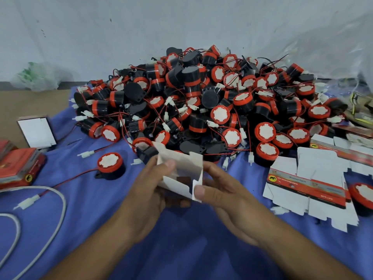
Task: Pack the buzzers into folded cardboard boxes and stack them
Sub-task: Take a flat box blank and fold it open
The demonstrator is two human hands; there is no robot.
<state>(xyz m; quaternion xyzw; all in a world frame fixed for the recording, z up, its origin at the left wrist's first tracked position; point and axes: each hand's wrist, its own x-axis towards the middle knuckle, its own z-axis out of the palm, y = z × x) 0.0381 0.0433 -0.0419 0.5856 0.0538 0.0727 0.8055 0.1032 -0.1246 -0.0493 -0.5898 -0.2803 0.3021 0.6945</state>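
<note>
The lower part of the box [181, 162] is covered by the left hand [147, 190] and the right hand [222, 197], and the fingers behind it cannot be seen. Both forearms are cut off at 6 o'clock. The inner buzzers of the pile [201, 102] are buried under the outer ones. A buzzer [362, 194] at 3 o'clock is cut by the edge, as are the red boxes [18, 168] at 9 o'clock and the cable [64, 203] at 8 o'clock. The print on the blanks [306, 184] is too blurred to be read. The bag [36, 77] at 10 o'clock is smeared.
</note>
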